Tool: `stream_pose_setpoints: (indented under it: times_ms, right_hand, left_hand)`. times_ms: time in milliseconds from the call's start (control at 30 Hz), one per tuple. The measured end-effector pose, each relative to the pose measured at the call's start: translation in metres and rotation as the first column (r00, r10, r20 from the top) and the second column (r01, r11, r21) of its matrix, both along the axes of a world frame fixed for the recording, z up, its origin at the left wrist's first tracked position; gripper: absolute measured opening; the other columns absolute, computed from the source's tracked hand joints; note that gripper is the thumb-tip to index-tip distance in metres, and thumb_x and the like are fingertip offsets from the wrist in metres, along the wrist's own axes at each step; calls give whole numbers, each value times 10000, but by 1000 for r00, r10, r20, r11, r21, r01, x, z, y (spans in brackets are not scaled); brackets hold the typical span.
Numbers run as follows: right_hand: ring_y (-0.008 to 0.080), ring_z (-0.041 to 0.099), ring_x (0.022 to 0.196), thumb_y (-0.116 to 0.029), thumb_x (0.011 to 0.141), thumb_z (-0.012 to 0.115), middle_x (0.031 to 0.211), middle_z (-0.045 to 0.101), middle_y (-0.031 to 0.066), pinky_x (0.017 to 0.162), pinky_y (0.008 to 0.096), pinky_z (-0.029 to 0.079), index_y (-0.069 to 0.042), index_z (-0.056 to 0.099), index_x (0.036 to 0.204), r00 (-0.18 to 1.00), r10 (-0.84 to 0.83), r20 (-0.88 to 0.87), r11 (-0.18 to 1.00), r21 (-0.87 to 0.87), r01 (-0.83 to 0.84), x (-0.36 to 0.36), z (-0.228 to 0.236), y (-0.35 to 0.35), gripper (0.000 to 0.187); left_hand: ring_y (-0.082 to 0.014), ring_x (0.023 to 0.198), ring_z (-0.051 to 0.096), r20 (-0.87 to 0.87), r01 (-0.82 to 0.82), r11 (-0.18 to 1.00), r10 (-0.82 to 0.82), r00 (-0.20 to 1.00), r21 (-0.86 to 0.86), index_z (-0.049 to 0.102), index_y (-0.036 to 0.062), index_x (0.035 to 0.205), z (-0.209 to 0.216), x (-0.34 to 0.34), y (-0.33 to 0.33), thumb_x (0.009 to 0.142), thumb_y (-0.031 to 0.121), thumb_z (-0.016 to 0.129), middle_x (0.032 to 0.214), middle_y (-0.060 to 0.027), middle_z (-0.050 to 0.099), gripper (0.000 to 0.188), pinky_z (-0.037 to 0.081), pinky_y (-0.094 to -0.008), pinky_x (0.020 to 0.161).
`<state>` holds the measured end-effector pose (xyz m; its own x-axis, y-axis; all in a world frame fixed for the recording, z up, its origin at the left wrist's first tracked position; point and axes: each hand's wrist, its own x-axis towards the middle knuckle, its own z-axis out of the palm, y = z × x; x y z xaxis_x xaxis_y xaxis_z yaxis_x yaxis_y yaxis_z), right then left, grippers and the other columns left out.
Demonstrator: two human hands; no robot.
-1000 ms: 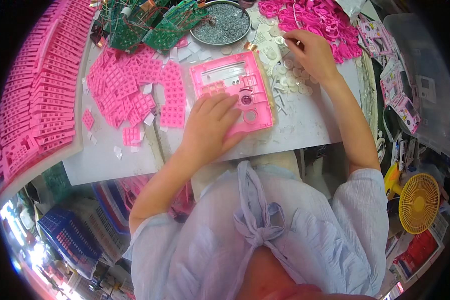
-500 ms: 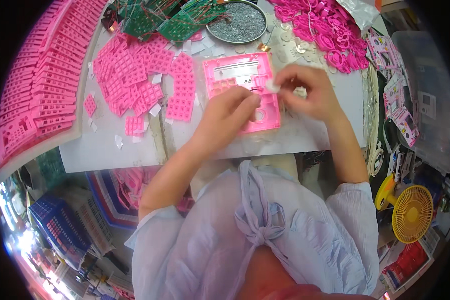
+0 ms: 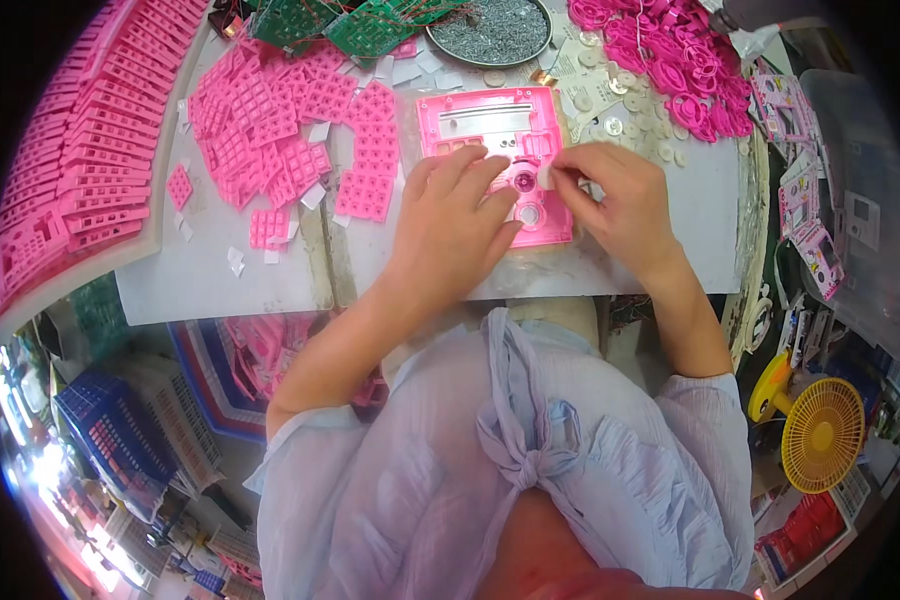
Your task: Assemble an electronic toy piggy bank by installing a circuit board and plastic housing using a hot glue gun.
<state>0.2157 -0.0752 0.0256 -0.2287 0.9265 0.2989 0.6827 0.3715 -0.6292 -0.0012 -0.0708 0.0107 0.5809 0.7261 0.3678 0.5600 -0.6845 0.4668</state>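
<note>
A pink plastic casing (image 3: 558, 232) lies on the table in front of me, with a clear strip along its upper part. My left hand (image 3: 448, 222) rests over its left side, fingers spread and pressing on it. From the right, my right hand (image 3: 615, 200) pinches a small white disc (image 3: 545, 178) between thumb and forefinger, beside a round recess (image 3: 525, 180) in the casing. A pale round piece (image 3: 530, 215) sits just below that recess. My left fingers hide part of the casing's left half.
Pink keypad sheets (image 3: 260, 130) are heaped at left, beside stacked pink casings (image 3: 100, 120). Green circuit boards (image 3: 370, 30) and a round tray of small metal parts (image 3: 490, 55) stand at the back. Loose white discs (image 3: 630, 130) and pink straps (image 3: 660, 60) lie at right.
My right hand has brought the white disc down to the casing's recess. The left hand's fingers have spread out across the casing. The whole view has shifted slightly.
</note>
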Motion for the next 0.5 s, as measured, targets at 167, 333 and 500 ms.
stream_pose_setpoints:
  times_ms: [167,333,500]
  right_hand:
    - [326,562,1066,-114,733,748,1073,663,67,843,402,523,-83,694,886,972,48,231,986,142,-82,-11,-15,15,165]
    - [390,520,1114,-104,710,743,1180,629,83,884,453,498,-85,688,880,950,19,311,992,112,-57,-19,-20,16,179]
    - [406,475,1151,-101,696,732,1235,604,90,915,500,438,-63,669,852,956,-77,283,995,75,58,-25,-24,11,172]
  left_hand:
    - [-280,1248,537,-118,25,999,-29,993,-32,654,86,1022,-13,-7,0,808,196,702,1240,-85,622,245,360,-477,1080]
    - [-260,1239,532,-97,4,1000,-7,995,-27,674,89,981,-15,-6,0,801,191,697,1207,-69,632,208,362,-476,1080]
    - [-258,1241,531,-80,-5,1000,3,997,-21,676,88,985,-17,-6,0,801,187,693,1204,-65,632,210,364,-475,1080]
